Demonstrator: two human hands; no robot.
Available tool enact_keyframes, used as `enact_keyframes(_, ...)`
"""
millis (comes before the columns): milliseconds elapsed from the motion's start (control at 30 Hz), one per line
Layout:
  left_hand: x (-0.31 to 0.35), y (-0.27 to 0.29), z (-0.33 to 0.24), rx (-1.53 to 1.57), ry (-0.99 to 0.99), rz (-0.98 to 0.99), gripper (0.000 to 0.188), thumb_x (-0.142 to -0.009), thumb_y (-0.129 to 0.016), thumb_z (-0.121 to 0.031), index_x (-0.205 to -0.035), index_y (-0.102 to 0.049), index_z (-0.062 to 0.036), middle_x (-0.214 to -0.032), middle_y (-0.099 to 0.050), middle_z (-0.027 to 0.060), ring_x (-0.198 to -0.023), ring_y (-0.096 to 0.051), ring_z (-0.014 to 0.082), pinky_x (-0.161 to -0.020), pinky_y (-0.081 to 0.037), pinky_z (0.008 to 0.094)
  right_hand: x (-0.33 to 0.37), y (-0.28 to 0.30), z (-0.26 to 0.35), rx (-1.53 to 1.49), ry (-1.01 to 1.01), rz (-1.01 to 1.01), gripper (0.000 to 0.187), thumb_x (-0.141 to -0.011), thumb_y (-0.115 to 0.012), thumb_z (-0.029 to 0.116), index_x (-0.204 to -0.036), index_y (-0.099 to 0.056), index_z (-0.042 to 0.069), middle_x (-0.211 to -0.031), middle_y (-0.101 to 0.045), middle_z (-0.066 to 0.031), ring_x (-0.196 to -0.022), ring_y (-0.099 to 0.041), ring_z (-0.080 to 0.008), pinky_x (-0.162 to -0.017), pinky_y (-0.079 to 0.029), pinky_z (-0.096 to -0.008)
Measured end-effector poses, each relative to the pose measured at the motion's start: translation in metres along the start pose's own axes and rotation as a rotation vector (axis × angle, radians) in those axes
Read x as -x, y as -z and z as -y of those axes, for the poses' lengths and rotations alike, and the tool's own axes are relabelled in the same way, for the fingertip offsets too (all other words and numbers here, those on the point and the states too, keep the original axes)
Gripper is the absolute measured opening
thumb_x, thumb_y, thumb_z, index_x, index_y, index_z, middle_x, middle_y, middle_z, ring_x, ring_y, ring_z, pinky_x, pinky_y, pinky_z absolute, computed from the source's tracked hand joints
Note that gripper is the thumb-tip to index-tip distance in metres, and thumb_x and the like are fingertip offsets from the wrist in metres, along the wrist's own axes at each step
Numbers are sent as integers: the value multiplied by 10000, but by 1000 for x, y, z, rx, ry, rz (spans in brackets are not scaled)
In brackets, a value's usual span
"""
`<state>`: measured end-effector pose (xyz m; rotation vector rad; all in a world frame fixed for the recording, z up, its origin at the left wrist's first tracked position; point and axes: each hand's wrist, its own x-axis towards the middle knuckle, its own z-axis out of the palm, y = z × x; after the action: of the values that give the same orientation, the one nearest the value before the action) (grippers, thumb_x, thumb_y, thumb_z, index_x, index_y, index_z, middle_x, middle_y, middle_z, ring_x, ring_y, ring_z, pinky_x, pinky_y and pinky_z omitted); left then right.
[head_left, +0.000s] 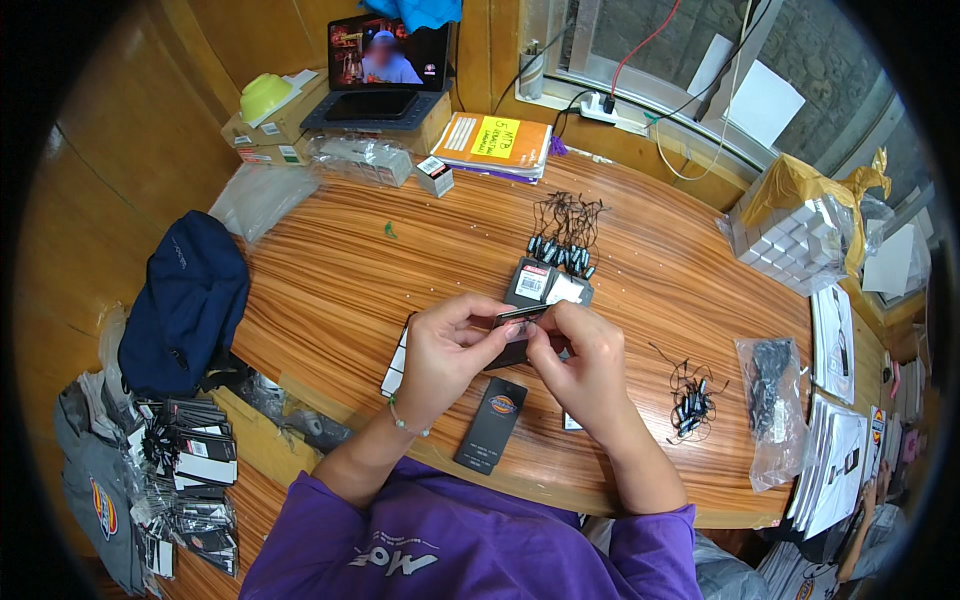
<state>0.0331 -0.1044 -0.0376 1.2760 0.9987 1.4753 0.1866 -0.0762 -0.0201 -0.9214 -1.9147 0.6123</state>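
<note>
My left hand (450,348) and my right hand (580,352) meet above the middle of the table. Between their closed fingertips is a dark hang tag (524,312), pinched from both sides; a small clear or pinkish bit shows under it, too small to name. Just beyond stand stacked dark tags (522,293) with white labels on top, and black strings with small dark ends (565,240) spread out behind them. Near my body lies a single dark hang tag (491,425) with an oval logo. White-and-black tags (396,368) stick out from beneath my left hand.
On the right are more black strings (692,408), a clear plastic bag (772,410) and stacked printed bags (835,455). A bag of small white boxes (800,235) stands far right. A tablet (388,55), orange notebook (492,145) and small box (435,176) stand at the back. A navy bag (185,305) sits left.
</note>
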Motion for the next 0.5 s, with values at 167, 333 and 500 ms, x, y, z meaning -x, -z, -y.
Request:
enact_keyframes(167,0,-1,-4,-68,2,2,139,-790,-591,79,-929,-587,76,-901,-631,100,-848,-633,143,-665,-531,197,0,-1,-1,-50,-16,-13,83,-729,-609,30,-693,-539,6,-622,-567,-111,-524,-565,-224,-475,-445,-315)
enact_keyframes(333,-1,-1,-8,-148,13,0,122,-785,-598,73,-908,-604,73,-894,-621,86,-810,-636,130,-632,-530,193,0,-3,-2,-172,-111,2,72,-749,-607,17,-717,-549,-12,-594,-555,-81,-511,-529,-128,-458,-415,-254)
enact_keyframes(500,-3,-2,-17,-252,-43,19,124,-781,-607,56,-904,-610,67,-853,-615,80,-766,-638,129,-604,-529,202,1,-5,-6,-362,-245,38,94,-794,-591,12,-724,-540,-24,-580,-510,-4,-535,-435,-25,-446,-341,-191)
